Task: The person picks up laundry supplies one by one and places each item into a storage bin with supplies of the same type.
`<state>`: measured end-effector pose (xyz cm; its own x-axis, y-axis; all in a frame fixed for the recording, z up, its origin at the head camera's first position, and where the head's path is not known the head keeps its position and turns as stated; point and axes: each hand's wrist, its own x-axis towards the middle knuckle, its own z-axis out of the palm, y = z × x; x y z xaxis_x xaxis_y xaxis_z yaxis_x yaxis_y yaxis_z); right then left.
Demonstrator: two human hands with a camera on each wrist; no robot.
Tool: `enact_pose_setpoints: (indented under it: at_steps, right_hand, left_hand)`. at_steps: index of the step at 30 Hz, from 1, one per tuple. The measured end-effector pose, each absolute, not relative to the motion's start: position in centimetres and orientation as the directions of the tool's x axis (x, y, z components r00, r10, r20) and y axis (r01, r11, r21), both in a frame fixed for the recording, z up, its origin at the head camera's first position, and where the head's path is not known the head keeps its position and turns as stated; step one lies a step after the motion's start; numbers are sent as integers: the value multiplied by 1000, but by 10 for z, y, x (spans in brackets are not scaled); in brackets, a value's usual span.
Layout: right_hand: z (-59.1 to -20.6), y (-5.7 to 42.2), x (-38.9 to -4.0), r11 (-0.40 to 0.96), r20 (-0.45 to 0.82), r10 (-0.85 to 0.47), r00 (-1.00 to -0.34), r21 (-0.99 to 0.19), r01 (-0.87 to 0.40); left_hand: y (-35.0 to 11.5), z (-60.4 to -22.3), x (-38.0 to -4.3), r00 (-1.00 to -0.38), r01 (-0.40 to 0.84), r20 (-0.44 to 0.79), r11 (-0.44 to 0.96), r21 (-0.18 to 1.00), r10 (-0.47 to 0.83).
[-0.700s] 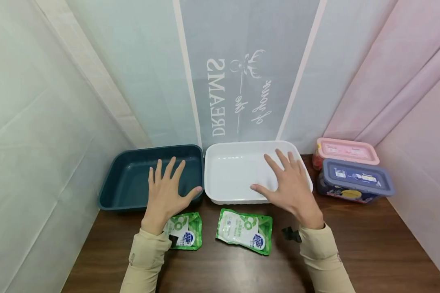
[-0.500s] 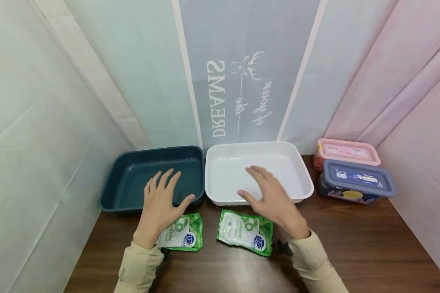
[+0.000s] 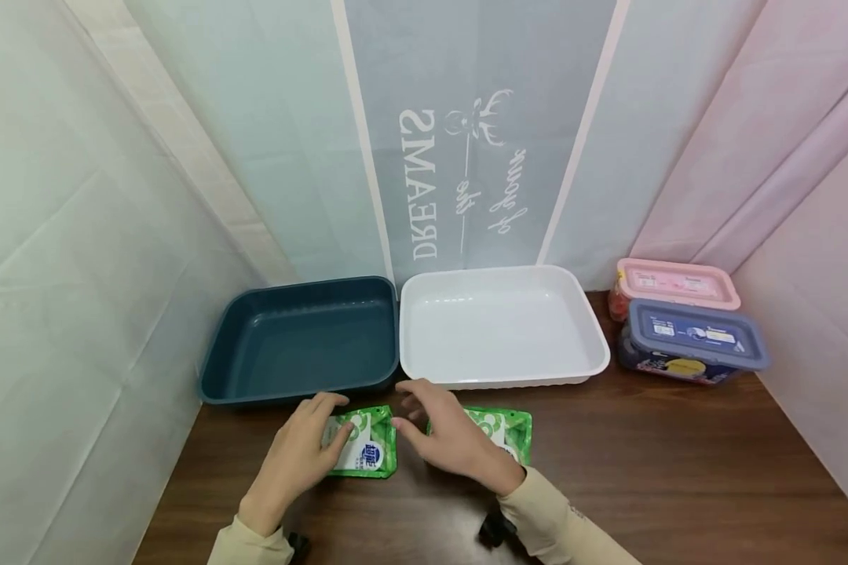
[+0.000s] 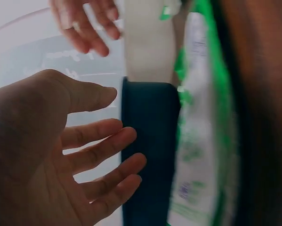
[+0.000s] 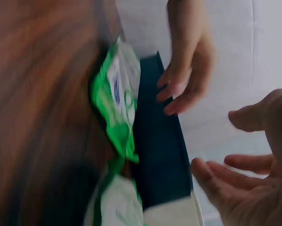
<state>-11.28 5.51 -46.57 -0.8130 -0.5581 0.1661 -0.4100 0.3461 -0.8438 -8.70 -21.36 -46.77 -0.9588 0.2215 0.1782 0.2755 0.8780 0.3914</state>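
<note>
Two green and white pouches lie flat on the wooden table. In the head view my left hand (image 3: 300, 451) hovers over the left pouch (image 3: 374, 447), covering its left part. My right hand (image 3: 452, 435) hangs over the right pouch (image 3: 512, 431) and hides much of it. Fingers on both hands are loosely bent, with nothing between them. In the left wrist view a gap shows between the fingers (image 4: 126, 136) and the pouch (image 4: 197, 141). Air also separates the right hand (image 5: 249, 174) from the pouches in the right wrist view.
A dark teal tray (image 3: 215, 361) stands behind the left pouch, beside a white tray (image 3: 502, 384). At the right are a blue-lidded tub (image 3: 696, 337) and a pink-lidded tub (image 3: 678, 282). Fabric walls enclose the table (image 3: 643, 471).
Both hands have drawn back from over the trays toward the pouches. The right hand has also swung left, and the spread fingers have relaxed. The trays, tubs and pouches stay in place.
</note>
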Motion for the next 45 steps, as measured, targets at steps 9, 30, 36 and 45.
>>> enact_pose_setpoints:
  at_steps: [9,30,36,45]
  right_hand:
    - [-484,31,-97,477,50,-547,-835,-801,-361]
    - [-502,21,-88,211,-9,-461,-887,-972,-100]
    - [-507,19,-91,153,20,-437,-899,-984,-96]
    - [-509,19,-93,188,28,-435,-900,-975,-122]
  left_hand:
    - [-234,-481,-78,-974,220,25,907,360,226]
    - [-260,-481,-96,-918,94,-243,767,635,313]
    - [-285,-488,-110,-846,135,-225,603,787,484]
    - [-286,-479,-104,-769,-111,-285,319,941,573]
